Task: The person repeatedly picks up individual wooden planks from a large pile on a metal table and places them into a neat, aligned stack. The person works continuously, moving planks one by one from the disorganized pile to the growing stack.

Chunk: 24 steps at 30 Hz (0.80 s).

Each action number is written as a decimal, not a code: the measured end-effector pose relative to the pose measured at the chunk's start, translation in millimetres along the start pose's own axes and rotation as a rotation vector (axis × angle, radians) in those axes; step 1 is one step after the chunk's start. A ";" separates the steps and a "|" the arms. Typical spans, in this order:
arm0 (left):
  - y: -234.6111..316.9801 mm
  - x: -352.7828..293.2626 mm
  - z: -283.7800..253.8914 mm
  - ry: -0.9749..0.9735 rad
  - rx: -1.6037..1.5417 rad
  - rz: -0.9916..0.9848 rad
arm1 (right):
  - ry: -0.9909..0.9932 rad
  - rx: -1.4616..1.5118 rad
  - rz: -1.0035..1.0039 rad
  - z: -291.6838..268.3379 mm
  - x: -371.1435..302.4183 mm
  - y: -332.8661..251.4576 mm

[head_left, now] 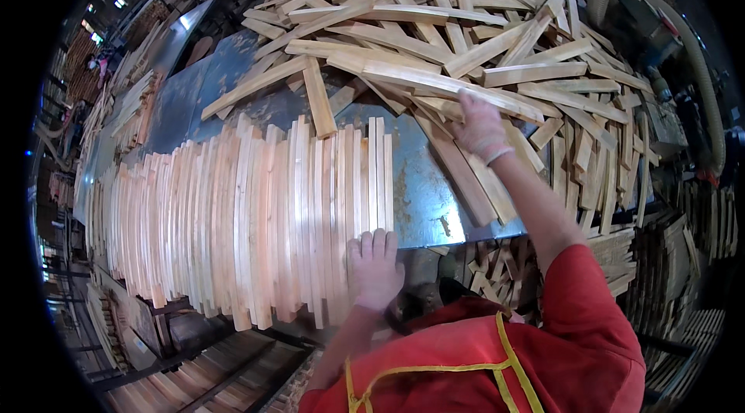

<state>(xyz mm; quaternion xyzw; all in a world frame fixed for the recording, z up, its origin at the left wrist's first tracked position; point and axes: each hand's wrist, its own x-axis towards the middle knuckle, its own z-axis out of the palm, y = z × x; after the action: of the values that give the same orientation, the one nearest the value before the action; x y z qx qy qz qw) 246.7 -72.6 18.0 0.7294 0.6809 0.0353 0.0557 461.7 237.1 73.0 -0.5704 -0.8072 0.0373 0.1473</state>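
Observation:
A long row of wooden strips lies side by side on the metal table. My left hand, in a thin pale glove, rests at the near right end of this row, its fingers stretched out and touching the strip ends. My right hand, also in a pale glove, reaches into a loose pile of wooden strips. Its fingers are bent over the lower edge of a long wooden strip on top of the pile. Part of the grip is hidden by the hand itself.
Two wide strips slant toward the table's front edge, right of the row. One short strip leans from the pile toward the row. More wood lies below the table edge. A ribbed hose curves at the far right.

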 end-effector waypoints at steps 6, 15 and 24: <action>9.0 12.8 -0.3 0.187 -0.070 0.039 | -0.235 -0.102 -0.068 -1.0 66.6 83.2; 10.2 5.3 25.3 0.047 0.119 -0.025 | -0.478 0.134 -0.276 -76.0 47.0 54.4; 3.8 -7.1 17.7 -0.072 0.126 -0.009 | -0.611 0.994 -0.313 -2.1 -193.8 43.1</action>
<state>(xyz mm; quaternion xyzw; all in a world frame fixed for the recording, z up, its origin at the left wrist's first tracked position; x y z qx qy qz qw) 252.2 -80.5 1.1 0.7291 0.6827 -0.0344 0.0343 560.8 71.2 27.4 -0.2709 -0.7732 0.5502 0.1616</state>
